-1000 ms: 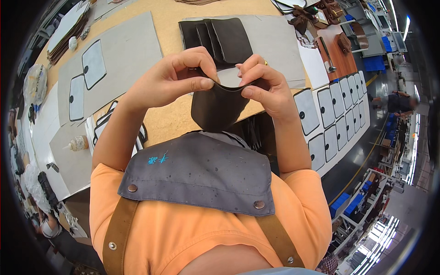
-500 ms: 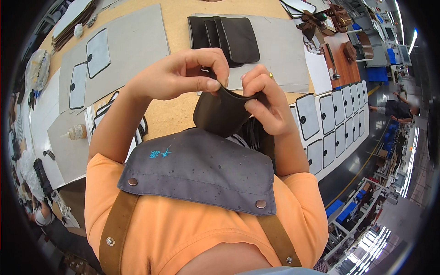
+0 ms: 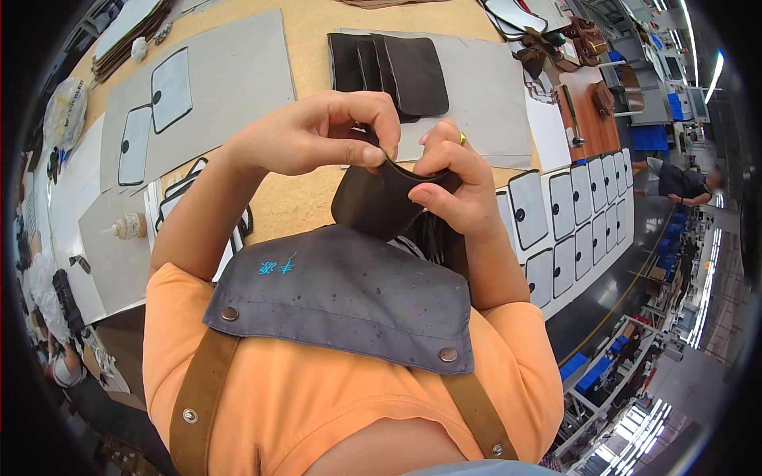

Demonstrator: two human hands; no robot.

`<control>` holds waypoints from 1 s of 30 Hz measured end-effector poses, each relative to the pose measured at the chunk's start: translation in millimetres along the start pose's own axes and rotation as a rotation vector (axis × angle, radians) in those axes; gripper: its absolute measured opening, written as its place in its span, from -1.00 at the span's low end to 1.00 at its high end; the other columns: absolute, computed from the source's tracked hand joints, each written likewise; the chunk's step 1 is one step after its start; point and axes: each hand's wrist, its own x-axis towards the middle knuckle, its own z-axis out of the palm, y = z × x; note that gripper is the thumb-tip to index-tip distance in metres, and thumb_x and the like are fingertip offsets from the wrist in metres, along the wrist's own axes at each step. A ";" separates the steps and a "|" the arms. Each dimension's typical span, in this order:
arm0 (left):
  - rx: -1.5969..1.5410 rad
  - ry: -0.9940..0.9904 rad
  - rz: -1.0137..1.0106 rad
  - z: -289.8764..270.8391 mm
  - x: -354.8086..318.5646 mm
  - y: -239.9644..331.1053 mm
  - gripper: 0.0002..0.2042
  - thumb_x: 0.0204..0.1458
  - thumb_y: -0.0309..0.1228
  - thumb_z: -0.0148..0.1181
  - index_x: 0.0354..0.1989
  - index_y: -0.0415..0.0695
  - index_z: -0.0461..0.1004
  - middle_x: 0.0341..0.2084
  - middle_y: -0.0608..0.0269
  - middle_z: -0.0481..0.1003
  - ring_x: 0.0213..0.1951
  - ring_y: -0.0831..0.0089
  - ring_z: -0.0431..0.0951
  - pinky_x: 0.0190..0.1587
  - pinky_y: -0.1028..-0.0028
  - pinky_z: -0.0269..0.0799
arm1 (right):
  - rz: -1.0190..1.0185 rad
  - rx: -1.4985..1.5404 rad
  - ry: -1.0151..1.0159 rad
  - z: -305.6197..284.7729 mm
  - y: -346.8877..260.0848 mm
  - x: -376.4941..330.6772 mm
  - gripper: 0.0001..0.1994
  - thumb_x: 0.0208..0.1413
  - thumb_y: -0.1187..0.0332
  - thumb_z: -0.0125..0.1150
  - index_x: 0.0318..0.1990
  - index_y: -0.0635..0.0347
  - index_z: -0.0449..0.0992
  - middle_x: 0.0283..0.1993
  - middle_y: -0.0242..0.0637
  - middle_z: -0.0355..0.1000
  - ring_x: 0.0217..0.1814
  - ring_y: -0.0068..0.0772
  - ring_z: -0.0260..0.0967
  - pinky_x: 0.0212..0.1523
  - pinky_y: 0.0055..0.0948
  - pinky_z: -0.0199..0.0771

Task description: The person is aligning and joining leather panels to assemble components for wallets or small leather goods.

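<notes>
Close above my apron, a dark, leather-like panel [image 3: 371, 200] is bent into a curve between my two hands. My left hand [image 3: 337, 133] pinches its upper edge between thumb and fingertips. At the right end of the same edge, my right hand [image 3: 456, 178] grips with curled fingers, its thumb lying along the near side; a gold ring is on one finger. The panel's inner side is mostly hidden. Just beyond my hands, several similar dark panels [image 3: 417, 75] lie overlapped on a grey board [image 3: 484, 99].
On the left, two pale, dark-edged panels [image 3: 171, 91] lie on grey sheets, near a small glue bottle [image 3: 128, 226]. Rows of similar pale panels [image 3: 528, 210] cover a white board at right. A hammer [image 3: 573, 119] rests on a reddish-brown board. Another person [image 3: 679, 182] stands far right.
My right thumb and fingers have shifted slightly left along the panel's edge. My left hand keeps its pinch. The distant person at right has moved.
</notes>
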 end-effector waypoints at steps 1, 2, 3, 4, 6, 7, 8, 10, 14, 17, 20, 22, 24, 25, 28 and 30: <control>0.003 -0.003 0.001 0.1 0.1 -0.3 -0.89 0.01 -0.42 0.17 -0.41 -0.20 0.43 -0.40 0.32 0.34 -0.28 0.50 0.32 -0.21 0.53 0.24 | 0.000 0.000 -0.002 0.7 1.0 -0.4 -0.79 -0.24 0.38 0.39 -0.49 0.14 0.41 -0.51 -0.45 0.10 -0.36 -0.45 0.00 -0.28 -0.49 0.00; 0.003 -0.001 0.002 0.3 0.2 -0.3 -0.89 0.01 -0.42 0.17 -0.41 -0.20 0.43 -0.40 0.32 0.34 -0.28 0.50 0.32 -0.21 0.53 0.24 | -0.008 0.024 0.006 1.6 2.2 -0.9 -0.81 -0.23 0.40 0.38 -0.50 0.13 0.43 -0.51 -0.47 0.11 -0.36 -0.46 -0.01 -0.28 -0.49 -0.01; -0.002 -0.005 -0.011 0.7 0.3 -0.2 -0.89 0.01 -0.42 0.16 -0.41 -0.20 0.43 -0.40 0.32 0.34 -0.28 0.51 0.32 -0.21 0.54 0.26 | -0.015 0.049 0.013 2.0 3.2 -1.3 -0.82 -0.23 0.42 0.38 -0.50 0.13 0.44 -0.52 -0.48 0.11 -0.36 -0.47 -0.01 -0.28 -0.49 -0.02; -0.007 -0.008 -0.024 1.0 0.1 0.1 -0.89 0.02 -0.42 0.15 -0.41 -0.21 0.43 -0.40 0.32 0.33 -0.28 0.51 0.32 -0.22 0.55 0.27 | -0.015 0.049 0.011 1.9 3.7 -1.2 -0.82 -0.23 0.42 0.38 -0.50 0.13 0.44 -0.52 -0.48 0.11 -0.36 -0.47 -0.01 -0.28 -0.49 -0.02; -0.011 -0.002 -0.064 0.5 -0.4 0.8 -0.89 0.00 -0.43 0.17 -0.40 -0.21 0.43 -0.40 0.32 0.33 -0.28 0.52 0.32 -0.22 0.55 0.28 | -0.076 0.106 0.010 1.3 5.3 -0.3 -0.85 -0.22 0.45 0.37 -0.49 0.12 0.47 -0.52 -0.50 0.15 -0.37 -0.48 -0.01 -0.27 -0.48 -0.02; -0.014 0.002 -0.104 0.5 -0.9 1.0 -0.89 -0.01 -0.44 0.19 -0.39 -0.22 0.44 -0.40 0.32 0.33 -0.28 0.52 0.32 -0.22 0.56 0.30 | -0.075 0.107 0.007 0.6 6.8 -0.2 -0.85 -0.22 0.45 0.37 -0.49 0.12 0.47 -0.52 -0.50 0.15 -0.37 -0.48 -0.01 -0.27 -0.48 -0.02; -0.016 0.004 -0.104 2.4 -1.2 2.4 -0.89 -0.01 -0.44 0.19 -0.39 -0.22 0.44 -0.40 0.32 0.33 -0.28 0.52 0.32 -0.22 0.56 0.30 | -0.091 0.106 0.003 -0.8 8.3 -0.2 -0.85 -0.21 0.46 0.36 -0.48 0.12 0.48 -0.50 -0.49 0.16 -0.36 -0.48 -0.01 -0.26 -0.47 -0.02; 0.077 0.032 -0.020 8.5 -0.4 6.3 -0.88 -0.06 -0.48 0.24 -0.38 -0.22 0.46 -0.39 0.32 0.33 -0.28 0.53 0.33 -0.24 0.57 0.32 | -0.107 0.105 -0.002 -2.4 8.5 -0.6 -0.86 -0.21 0.46 0.36 -0.48 0.12 0.48 -0.49 -0.49 0.18 -0.36 -0.48 0.00 -0.25 -0.46 -0.02; 0.172 0.045 -0.014 13.4 -1.3 9.0 -0.88 -0.11 -0.49 0.29 -0.40 -0.21 0.49 -0.39 0.33 0.33 -0.29 0.54 0.34 -0.24 0.57 0.32 | -0.023 -0.010 -0.039 -2.3 -2.9 3.2 -0.84 -0.26 0.47 0.34 -0.50 0.12 0.45 -0.45 -0.47 0.21 -0.29 -0.44 0.01 -0.19 -0.44 -0.01; 0.221 0.089 -0.019 16.2 -1.5 11.5 -0.88 -0.12 -0.47 0.31 -0.45 -0.20 0.49 -0.40 0.33 0.33 -0.32 0.55 0.35 -0.24 0.57 0.31 | -0.014 -0.142 -0.048 -0.4 -5.9 5.5 -0.83 -0.30 0.46 0.32 -0.51 0.11 0.43 -0.43 -0.45 0.21 -0.24 -0.41 0.01 -0.17 -0.43 0.00; 0.240 0.113 -0.017 17.4 -2.1 11.1 -0.86 -0.15 -0.45 0.33 -0.46 -0.20 0.50 -0.40 0.33 0.34 -0.34 0.56 0.35 -0.23 0.57 0.30 | -0.031 -0.168 -0.053 0.9 -5.6 5.5 -0.83 -0.31 0.46 0.32 -0.52 0.11 0.42 -0.43 -0.44 0.22 -0.23 -0.40 0.02 -0.15 -0.43 0.00; 0.260 0.126 0.011 17.4 -2.5 8.2 -0.87 -0.15 -0.46 0.33 -0.46 -0.20 0.50 -0.40 0.33 0.35 -0.35 0.56 0.36 -0.24 0.57 0.29 | -0.033 -0.153 -0.049 1.1 -4.0 4.8 -0.83 -0.30 0.46 0.32 -0.52 0.11 0.42 -0.43 -0.44 0.22 -0.23 -0.40 0.03 -0.14 -0.43 0.00; 0.258 0.127 0.006 18.1 -2.8 7.3 -0.87 -0.15 -0.46 0.33 -0.46 -0.20 0.50 -0.41 0.33 0.35 -0.35 0.56 0.36 -0.24 0.57 0.29 | -0.052 -0.095 -0.061 0.1 -1.0 4.6 -0.84 -0.28 0.48 0.33 -0.54 0.12 0.43 -0.44 -0.46 0.22 -0.27 -0.41 0.04 -0.14 -0.44 0.00; 0.257 0.129 0.002 18.4 -2.9 7.0 -0.87 -0.15 -0.46 0.33 -0.46 -0.19 0.50 -0.41 0.34 0.35 -0.35 0.56 0.36 -0.24 0.57 0.29 | -0.051 -0.095 -0.061 -0.1 -0.1 4.8 -0.84 -0.28 0.48 0.33 -0.54 0.12 0.43 -0.44 -0.46 0.22 -0.27 -0.41 0.04 -0.14 -0.44 0.00; 0.210 0.136 -0.024 18.4 -2.9 5.7 -0.88 -0.14 -0.47 0.32 -0.45 -0.19 0.51 -0.41 0.34 0.36 -0.35 0.56 0.36 -0.24 0.56 0.29 | -0.058 -0.079 -0.070 -1.1 1.9 5.2 -0.85 -0.25 0.50 0.33 -0.55 0.14 0.43 -0.47 -0.49 0.22 -0.32 -0.42 0.06 -0.09 -0.42 0.03; 0.208 0.137 -0.062 18.4 -2.5 5.6 -0.87 -0.14 -0.46 0.32 -0.45 -0.19 0.51 -0.41 0.35 0.36 -0.34 0.56 0.36 -0.23 0.57 0.28 | -0.078 -0.072 -0.103 -3.2 3.1 5.8 -0.85 -0.27 0.52 0.36 -0.52 0.15 0.47 -0.48 -0.49 0.21 -0.31 -0.45 0.13 0.13 -0.18 0.00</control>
